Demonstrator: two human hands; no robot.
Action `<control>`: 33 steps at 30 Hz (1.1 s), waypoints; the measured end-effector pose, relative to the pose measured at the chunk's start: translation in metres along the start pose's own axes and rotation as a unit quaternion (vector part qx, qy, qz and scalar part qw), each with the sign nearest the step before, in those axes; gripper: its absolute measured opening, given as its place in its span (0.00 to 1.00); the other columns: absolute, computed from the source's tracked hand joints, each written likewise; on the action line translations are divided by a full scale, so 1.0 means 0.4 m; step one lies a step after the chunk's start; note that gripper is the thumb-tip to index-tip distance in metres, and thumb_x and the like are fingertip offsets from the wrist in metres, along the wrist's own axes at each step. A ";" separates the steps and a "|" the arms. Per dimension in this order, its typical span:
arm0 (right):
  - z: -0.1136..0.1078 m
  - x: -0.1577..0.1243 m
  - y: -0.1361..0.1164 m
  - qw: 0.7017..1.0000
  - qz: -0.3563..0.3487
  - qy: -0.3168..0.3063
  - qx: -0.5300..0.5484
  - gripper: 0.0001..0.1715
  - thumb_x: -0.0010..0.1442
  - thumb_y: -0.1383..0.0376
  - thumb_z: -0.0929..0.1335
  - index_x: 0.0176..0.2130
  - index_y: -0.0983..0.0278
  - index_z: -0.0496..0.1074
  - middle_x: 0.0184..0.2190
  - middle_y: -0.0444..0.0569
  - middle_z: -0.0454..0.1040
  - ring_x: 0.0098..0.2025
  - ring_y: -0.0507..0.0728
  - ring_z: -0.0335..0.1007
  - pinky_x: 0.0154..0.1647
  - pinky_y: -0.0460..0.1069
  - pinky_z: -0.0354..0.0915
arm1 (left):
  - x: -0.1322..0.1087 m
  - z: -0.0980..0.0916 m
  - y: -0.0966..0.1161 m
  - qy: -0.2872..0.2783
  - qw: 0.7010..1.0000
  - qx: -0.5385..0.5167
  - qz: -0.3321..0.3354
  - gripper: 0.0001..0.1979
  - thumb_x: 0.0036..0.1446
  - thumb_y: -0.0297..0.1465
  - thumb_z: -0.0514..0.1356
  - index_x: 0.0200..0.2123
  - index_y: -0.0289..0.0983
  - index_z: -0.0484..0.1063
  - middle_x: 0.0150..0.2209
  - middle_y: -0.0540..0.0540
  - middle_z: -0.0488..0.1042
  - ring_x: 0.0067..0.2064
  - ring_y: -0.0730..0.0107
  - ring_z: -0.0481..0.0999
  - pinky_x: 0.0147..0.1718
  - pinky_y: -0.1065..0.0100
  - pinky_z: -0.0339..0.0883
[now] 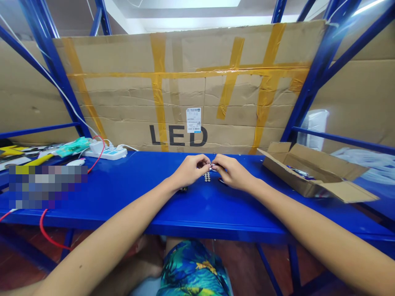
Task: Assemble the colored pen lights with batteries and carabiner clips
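Observation:
My left hand (196, 167) and my right hand (231, 170) meet above the middle of the blue table (123, 193). Thumbs and fingers of both are pinched together around a small dark metallic piece (211, 165), too small to name. Just below the fingertips, several small round silver pieces (207, 177) lie in short rows on the tabletop. Beside the right palm is a small dark object with a reddish edge (221, 181), partly covered by the hand. Some small dark pieces (184, 189) show under the left wrist.
An opened cardboard box (304, 187) with metallic items inside stands at the right. To the left are a white power strip (115, 153), a red cable (43, 224) and a blurred-out patch. A large taped cardboard sheet (129, 102) closes off the back between blue posts.

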State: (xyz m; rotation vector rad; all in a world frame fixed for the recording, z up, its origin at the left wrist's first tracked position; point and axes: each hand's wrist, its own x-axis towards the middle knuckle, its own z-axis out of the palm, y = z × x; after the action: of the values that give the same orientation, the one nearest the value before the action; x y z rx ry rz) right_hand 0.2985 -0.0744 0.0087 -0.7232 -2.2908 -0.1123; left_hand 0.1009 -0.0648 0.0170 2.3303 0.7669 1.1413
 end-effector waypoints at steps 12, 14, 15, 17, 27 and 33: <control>-0.027 0.019 -0.015 0.979 0.139 -0.100 0.108 0.15 0.63 0.63 0.61 0.28 0.65 0.70 0.22 0.45 0.69 0.26 0.52 0.61 0.29 0.47 0.57 | -0.008 -0.003 -0.005 -0.033 0.995 0.079 0.051 0.05 0.58 0.29 0.57 0.33 0.36 0.72 0.29 0.49 0.75 0.31 0.72 0.71 0.33 0.69 0.64; -0.034 0.021 -0.016 0.970 0.166 -0.115 0.138 0.16 0.62 0.61 0.62 0.27 0.65 0.69 0.21 0.44 0.67 0.25 0.52 0.60 0.28 0.47 0.56 | -0.008 -0.003 -0.004 -0.037 0.994 0.084 0.054 0.05 0.58 0.29 0.56 0.34 0.36 0.72 0.30 0.48 0.75 0.31 0.72 0.71 0.34 0.69 0.64; -0.036 0.021 -0.016 0.964 0.177 -0.121 0.155 0.16 0.62 0.60 0.62 0.27 0.65 0.69 0.21 0.44 0.67 0.24 0.51 0.59 0.27 0.47 0.56 | -0.009 -0.002 -0.004 -0.039 0.994 0.084 0.055 0.05 0.59 0.29 0.56 0.34 0.36 0.72 0.30 0.48 0.75 0.31 0.72 0.71 0.34 0.69 0.64; -0.037 0.020 -0.013 0.949 0.206 -0.134 0.198 0.17 0.62 0.57 0.62 0.27 0.65 0.69 0.20 0.43 0.65 0.23 0.51 0.58 0.25 0.47 0.55 | -0.009 -0.001 -0.002 -0.042 0.994 0.083 0.055 0.06 0.59 0.29 0.56 0.34 0.36 0.72 0.30 0.48 0.75 0.31 0.72 0.71 0.34 0.69 0.64; -0.035 0.011 0.010 0.842 0.284 -0.180 0.421 0.21 0.56 0.50 0.69 0.27 0.66 0.68 0.19 0.38 0.60 0.18 0.46 0.49 0.19 0.45 0.48 | -0.012 0.000 0.005 -0.062 0.991 0.105 0.064 0.06 0.60 0.29 0.56 0.36 0.36 0.72 0.31 0.47 0.76 0.31 0.71 0.71 0.33 0.68 0.63; -0.030 0.025 0.019 0.899 0.242 -0.130 0.341 0.23 0.58 0.47 0.67 0.31 0.65 0.71 0.26 0.46 0.71 0.27 0.52 0.65 0.30 0.48 0.63 | -0.005 -0.002 0.009 0.004 0.998 0.055 0.028 0.03 0.55 0.27 0.57 0.32 0.36 0.70 0.31 0.47 0.75 0.33 0.70 0.72 0.35 0.67 0.66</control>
State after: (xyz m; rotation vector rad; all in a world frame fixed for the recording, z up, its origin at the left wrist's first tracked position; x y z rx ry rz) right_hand 0.3040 -0.0669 0.0231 -0.9228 -2.0888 1.0211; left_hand 0.1003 -0.0686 0.0185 2.4526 0.7908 1.1589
